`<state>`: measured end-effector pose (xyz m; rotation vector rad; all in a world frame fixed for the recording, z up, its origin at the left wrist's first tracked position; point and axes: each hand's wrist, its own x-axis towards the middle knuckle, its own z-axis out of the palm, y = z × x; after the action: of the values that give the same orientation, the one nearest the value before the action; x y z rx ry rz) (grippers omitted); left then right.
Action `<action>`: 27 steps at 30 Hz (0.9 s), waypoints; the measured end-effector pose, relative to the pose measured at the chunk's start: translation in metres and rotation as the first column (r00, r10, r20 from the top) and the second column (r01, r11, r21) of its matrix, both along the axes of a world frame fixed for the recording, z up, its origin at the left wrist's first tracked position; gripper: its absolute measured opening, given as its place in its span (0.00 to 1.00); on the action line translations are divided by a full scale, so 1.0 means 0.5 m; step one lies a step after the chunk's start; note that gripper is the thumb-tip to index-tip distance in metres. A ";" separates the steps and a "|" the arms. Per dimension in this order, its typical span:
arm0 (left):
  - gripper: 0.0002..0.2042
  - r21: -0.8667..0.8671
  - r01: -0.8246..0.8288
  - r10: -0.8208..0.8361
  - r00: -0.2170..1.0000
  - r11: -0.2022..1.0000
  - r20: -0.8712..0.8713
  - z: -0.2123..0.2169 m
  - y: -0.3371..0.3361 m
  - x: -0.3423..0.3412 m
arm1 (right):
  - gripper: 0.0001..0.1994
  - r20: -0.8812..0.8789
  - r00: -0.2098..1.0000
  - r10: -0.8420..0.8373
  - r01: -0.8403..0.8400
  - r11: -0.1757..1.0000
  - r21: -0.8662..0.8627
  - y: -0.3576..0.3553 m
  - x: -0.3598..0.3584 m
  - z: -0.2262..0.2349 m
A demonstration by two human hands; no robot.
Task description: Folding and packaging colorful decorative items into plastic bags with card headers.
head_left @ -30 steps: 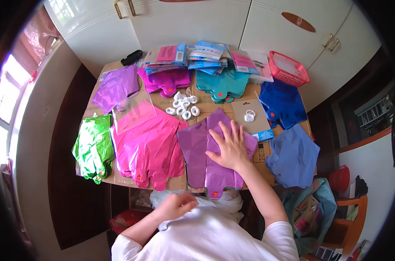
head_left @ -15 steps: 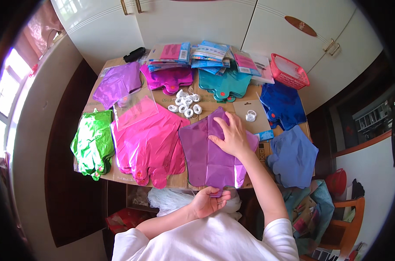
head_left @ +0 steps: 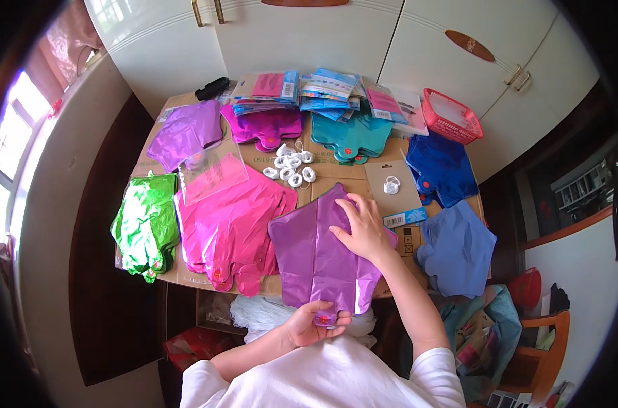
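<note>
A flat purple foil balloon (head_left: 298, 238), star-like with fold creases, lies tilted over the near edge of the cardboard-covered table. My left hand (head_left: 312, 324) pinches its small tab, which carries a red mark, between thumb and fingers. On the balloon's upper right rests my right hand (head_left: 364, 230), thumb and fingers apart and holding nothing. Right of it is a brown card (head_left: 387, 178) with a coil of white string (head_left: 391, 185) on it and a blue label strip (head_left: 405, 217) at its lower end. Several white string coils (head_left: 293, 163) lie beyond the balloon.
Around the table lie flat foil balloons: pink (head_left: 227, 224), green (head_left: 145, 221), lilac (head_left: 186, 132), magenta (head_left: 264, 129), teal (head_left: 353, 138), dark blue (head_left: 443, 166) and pale blue (head_left: 458, 248). Stacked packets (head_left: 330, 93) and a red basket (head_left: 452, 117) stand against white cabinets (head_left: 309, 37).
The purple balloon has shifted left and toward me, with both hands on it. More of the brown card and its blue strip now shows.
</note>
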<state>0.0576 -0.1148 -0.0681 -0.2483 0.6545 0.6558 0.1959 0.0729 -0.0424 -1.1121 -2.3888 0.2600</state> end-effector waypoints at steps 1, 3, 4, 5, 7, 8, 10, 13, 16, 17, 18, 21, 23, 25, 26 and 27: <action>0.12 0.012 -0.016 0.016 1.000 1.000 0.000 -0.004 -0.002 0.001 | 0.28 0.003 1.000 0.006 -0.006 1.000 0.012 0.000 0.001 -0.002; 0.11 0.038 -0.049 0.049 0.999 0.998 0.001 -0.010 -0.004 0.004 | 0.28 0.004 1.000 0.014 -0.014 1.000 -0.009 0.005 0.001 -0.002; 0.11 0.035 -0.059 0.060 0.998 0.998 -0.001 -0.013 -0.004 0.007 | 0.28 0.004 1.000 0.018 -0.017 1.000 -0.018 0.009 0.001 -0.001; 0.10 0.031 -0.071 0.071 0.997 0.997 -0.003 -0.016 -0.005 0.011 | 0.28 0.004 1.000 0.016 -0.016 1.000 -0.022 0.013 -0.001 -0.001; 0.10 0.075 -0.065 0.066 0.998 0.995 -0.014 -0.027 -0.006 0.013 | 0.27 0.002 1.000 0.013 -0.013 1.000 -0.027 0.027 -0.007 -0.002; 0.10 0.120 -0.047 0.051 0.998 0.992 -0.025 -0.035 -0.008 0.011 | 0.27 -0.040 0.999 0.006 -0.008 0.999 -0.031 0.039 -0.012 -0.008; 0.09 0.177 -0.007 0.024 0.995 0.984 -0.094 -0.030 -0.006 0.012 | 0.27 -0.125 0.992 -0.014 0.009 0.999 -0.044 0.072 -0.023 -0.030; 0.09 0.252 0.053 0.022 0.958 0.966 -0.285 -0.009 -0.006 0.024 | 0.21 -0.102 0.992 -0.070 0.050 0.981 -0.187 0.117 -0.041 -0.022; 0.10 0.408 0.130 0.091 0.873 0.904 -0.480 -0.047 -0.030 0.036 | 0.19 -0.044 0.996 -0.078 0.060 0.947 -0.314 0.137 -0.051 0.002; 0.11 0.467 0.153 0.136 0.838 0.871 -0.528 -0.057 -0.035 0.036 | 0.19 -0.024 0.998 -0.059 0.046 0.928 -0.370 0.146 -0.048 0.011; 0.12 0.521 0.175 0.186 0.803 0.835 -0.567 -0.063 -0.038 0.037 | 0.20 0.000 0.999 -0.037 0.034 0.904 -0.427 0.147 -0.049 0.022; 0.12 0.560 0.224 0.196 0.781 0.798 -0.592 -0.074 -0.043 0.025 | 0.21 0.063 0.994 -0.089 0.108 0.882 -0.459 0.137 -0.052 0.058; 0.13 0.472 0.190 0.125 0.821 0.861 -0.558 -0.073 -0.044 0.023 | 0.20 0.077 0.992 -0.104 0.129 0.836 -0.534 0.136 -0.056 0.079; 0.17 0.235 0.122 0.001 0.887 0.964 -0.462 -0.028 -0.035 0.020 | 0.19 0.106 0.988 -0.111 0.151 0.831 -0.535 0.140 -0.054 0.074; 0.19 0.224 0.084 0.009 0.923 0.971 -0.384 -0.020 -0.033 0.018 | 0.18 0.131 0.985 -0.111 0.162 0.850 -0.501 0.146 -0.052 0.054; 0.21 0.209 0.043 0.023 0.953 0.977 -0.304 -0.014 -0.032 0.014 | 0.17 0.155 0.982 -0.106 0.168 0.869 -0.465 0.149 -0.054 0.044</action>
<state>0.0647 -0.1305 -0.0750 0.0591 0.8731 0.7562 0.1689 0.1475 -0.0202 -1.5516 -2.4021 0.7865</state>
